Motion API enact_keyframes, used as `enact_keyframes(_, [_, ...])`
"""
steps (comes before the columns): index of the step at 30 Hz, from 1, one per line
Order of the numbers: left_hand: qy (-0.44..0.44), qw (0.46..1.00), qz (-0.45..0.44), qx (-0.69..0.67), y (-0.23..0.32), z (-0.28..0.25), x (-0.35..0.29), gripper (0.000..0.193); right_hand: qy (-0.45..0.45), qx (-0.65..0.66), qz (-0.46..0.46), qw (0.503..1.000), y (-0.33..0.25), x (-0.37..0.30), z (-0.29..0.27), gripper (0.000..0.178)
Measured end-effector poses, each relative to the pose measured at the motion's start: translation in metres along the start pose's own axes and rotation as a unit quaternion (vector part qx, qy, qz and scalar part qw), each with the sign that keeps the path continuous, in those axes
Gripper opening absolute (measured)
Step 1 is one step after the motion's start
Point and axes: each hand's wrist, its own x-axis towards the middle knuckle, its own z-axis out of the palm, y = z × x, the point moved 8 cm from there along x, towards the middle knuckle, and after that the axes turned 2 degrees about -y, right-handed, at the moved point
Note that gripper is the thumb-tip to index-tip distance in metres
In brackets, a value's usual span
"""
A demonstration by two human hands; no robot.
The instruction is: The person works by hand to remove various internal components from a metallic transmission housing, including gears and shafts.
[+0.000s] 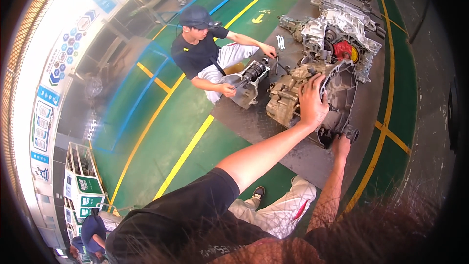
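A large gearbox housing [337, 85] stands on the dark grey work surface in front of me, its hollow grey bell-shaped side facing right and a brownish cast body on its left. Over its upper rim lies my left hand [312, 102], fingers spread across the metal and curled at the edge. Down at the near end, my right hand [341, 145] grips the lower part beside a dark round flange [351, 133]; some of its fingertips are hidden behind the metal.
Across the surface a co-worker [200, 51] in a black cap handles tools beside an opened casing [246, 85] with a dark shaft. Several wrenches [280, 42] lie beyond. More gearboxes [337, 34] line the far side. Yellow lines [185, 156] mark the green floor.
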Motion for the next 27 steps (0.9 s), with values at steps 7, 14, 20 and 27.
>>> enact_keyframes(7, [-0.008, 1.0, -0.002, -0.001, 0.001, 0.001, 0.0, 0.055, 0.022, 0.014, 0.011, 1.0, 0.004, 0.002, -0.001, 0.032])
enact_keyframes(14, [-0.009, 1.0, -0.005, 0.01, 0.001, 0.001, 0.0, 0.056, 0.019, 0.031, 0.022, 0.999, 0.006, 0.003, -0.004, 0.03])
enact_keyframes(20, [-0.028, 1.0, -0.008, 0.004, 0.0, 0.002, 0.003, 0.059, 0.012, 0.045, 0.026, 0.999, 0.005, 0.004, -0.006, 0.03])
enact_keyframes(27, [0.029, 0.998, -0.033, -0.053, -0.015, -0.019, -0.002, 0.048, 0.006, 0.022, -0.002, 1.0, 0.005, 0.007, 0.0, 0.031])
